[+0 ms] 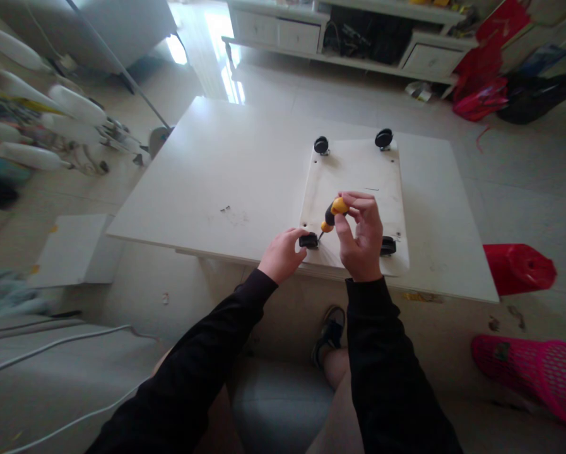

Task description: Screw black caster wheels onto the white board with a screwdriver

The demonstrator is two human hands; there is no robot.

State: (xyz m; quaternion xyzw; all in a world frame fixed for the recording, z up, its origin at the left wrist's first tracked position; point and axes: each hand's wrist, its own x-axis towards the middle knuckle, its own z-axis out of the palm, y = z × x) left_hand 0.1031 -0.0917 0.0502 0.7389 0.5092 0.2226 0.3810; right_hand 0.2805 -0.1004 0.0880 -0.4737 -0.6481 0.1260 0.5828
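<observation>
A pale board lies flat on the white table, with black caster wheels at its corners. My left hand grips the near-left caster between thumb and fingers. In my right hand is a yellow and black screwdriver, tilted, its tip down beside that caster's base. Whether the tip sits in a screw is too small to tell. The near-right caster is partly behind my right hand. At the far edge stand another caster and a fourth corner's caster.
Small dark bits, perhaps screws, lie on the table left of the board. A red bin and a pink basket are at the right. A white box stands on the floor at left. A white cabinet is beyond the table.
</observation>
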